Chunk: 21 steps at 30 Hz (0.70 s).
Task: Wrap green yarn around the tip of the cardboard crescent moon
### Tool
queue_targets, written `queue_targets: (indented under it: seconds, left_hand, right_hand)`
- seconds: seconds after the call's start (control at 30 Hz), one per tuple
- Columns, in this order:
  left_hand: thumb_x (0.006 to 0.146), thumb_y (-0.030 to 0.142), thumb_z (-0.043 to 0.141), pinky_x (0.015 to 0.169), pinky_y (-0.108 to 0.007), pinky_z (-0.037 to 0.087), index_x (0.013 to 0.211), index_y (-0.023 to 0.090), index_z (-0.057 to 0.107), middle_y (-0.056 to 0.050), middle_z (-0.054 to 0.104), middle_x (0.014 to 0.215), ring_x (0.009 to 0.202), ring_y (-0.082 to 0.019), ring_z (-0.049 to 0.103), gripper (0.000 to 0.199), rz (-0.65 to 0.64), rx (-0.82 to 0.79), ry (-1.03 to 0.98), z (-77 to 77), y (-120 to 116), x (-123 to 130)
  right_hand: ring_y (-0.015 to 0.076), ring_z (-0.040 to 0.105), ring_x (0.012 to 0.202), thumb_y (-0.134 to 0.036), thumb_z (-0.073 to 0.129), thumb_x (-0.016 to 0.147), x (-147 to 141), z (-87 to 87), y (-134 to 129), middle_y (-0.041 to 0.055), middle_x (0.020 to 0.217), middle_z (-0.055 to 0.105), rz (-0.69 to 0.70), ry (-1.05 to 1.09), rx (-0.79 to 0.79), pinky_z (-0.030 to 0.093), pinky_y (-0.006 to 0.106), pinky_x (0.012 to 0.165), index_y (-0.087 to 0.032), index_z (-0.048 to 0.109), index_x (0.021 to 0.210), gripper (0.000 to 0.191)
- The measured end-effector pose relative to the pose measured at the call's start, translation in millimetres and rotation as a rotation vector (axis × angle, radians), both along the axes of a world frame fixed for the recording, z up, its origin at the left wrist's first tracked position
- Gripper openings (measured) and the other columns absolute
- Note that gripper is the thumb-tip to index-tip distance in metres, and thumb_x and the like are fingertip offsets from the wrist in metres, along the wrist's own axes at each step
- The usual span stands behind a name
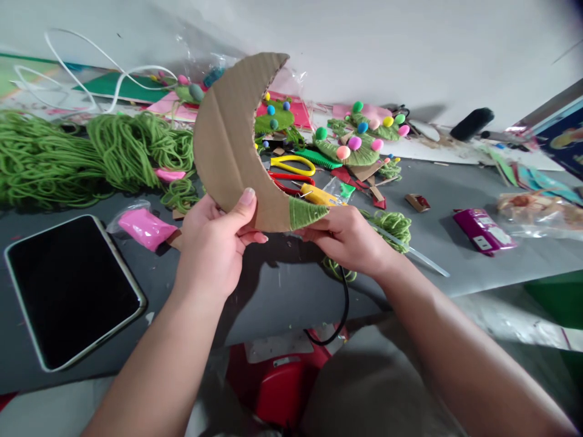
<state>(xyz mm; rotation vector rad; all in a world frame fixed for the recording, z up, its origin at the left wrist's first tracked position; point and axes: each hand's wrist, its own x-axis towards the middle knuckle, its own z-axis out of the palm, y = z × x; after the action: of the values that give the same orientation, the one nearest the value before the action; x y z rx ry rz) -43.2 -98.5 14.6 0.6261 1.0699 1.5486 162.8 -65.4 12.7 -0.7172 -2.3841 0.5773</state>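
Note:
A cardboard crescent [228, 133] is held up over the grey table. Green yarn [306, 213] is wrapped round its lower right tip. My left hand [216, 243] grips the lower left edge, thumb on the front face and fingers behind. At the yarn-covered tip, my right hand [348, 237] is closed, with its fingers partly hidden behind the tip. Behind the crescent lie yellow-handled scissors [296, 165] and a yellow glue gun [321, 195]. A loose coil of green yarn [392, 229] rests just beyond my right hand.
Green yarn bundles [91, 152] lie at the left, above a dark-screened tablet [75, 288] and a pink packet [146, 227]. Yarn-covered pieces with coloured pompoms [355, 149] sit near the wall. A purple packet [485, 230] is at the right. A black cable [344, 303] hangs over the front edge.

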Motion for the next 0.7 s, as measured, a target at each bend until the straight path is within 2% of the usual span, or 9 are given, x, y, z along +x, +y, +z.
queue_targets:
  seconds: [0.3, 0.57, 0.7]
  left_hand:
    - [0.068, 0.026, 0.089, 0.042, -0.016, 0.051, 0.087, 0.017, 0.067, 0.001, 0.069, 0.084, 0.063, -0.010, 0.064, 0.031, 0.015, -0.017, -0.023, 0.4, -0.4, 0.4]
    - [0.071, 0.025, 0.087, 0.044, -0.015, 0.051, 0.088, 0.020, 0.067, 0.003, 0.069, 0.087, 0.065, -0.008, 0.063, 0.027, 0.040, -0.038, -0.003, 1.4, -1.1, -0.1]
    - [0.073, 0.024, 0.088, 0.045, -0.016, 0.053, 0.089, 0.019, 0.068, 0.002, 0.069, 0.088, 0.065, -0.008, 0.064, 0.026, 0.024, -0.037, -0.013, 3.5, -1.2, 1.2]
  right_hand:
    - [0.0135, 0.071, 0.078, -0.007, 0.053, 0.094, 0.0, -4.1, 0.9, 0.0040, 0.087, 0.079, 0.004, 0.018, -0.011, 0.055, 0.025, 0.073, -0.017, 0.078, 0.103, 0.028]
    - [0.0165, 0.073, 0.083, -0.019, 0.056, 0.101, 0.7, -0.3, -2.1, 0.0083, 0.097, 0.080, -0.014, -0.001, -0.099, 0.056, 0.029, 0.074, -0.016, 0.077, 0.084, 0.028]
    - [0.0183, 0.074, 0.089, -0.020, 0.056, 0.101, -0.6, -1.7, -3.2, 0.0082, 0.103, 0.080, -0.022, 0.002, -0.137, 0.058, 0.031, 0.076, -0.018, 0.079, 0.088, 0.026]
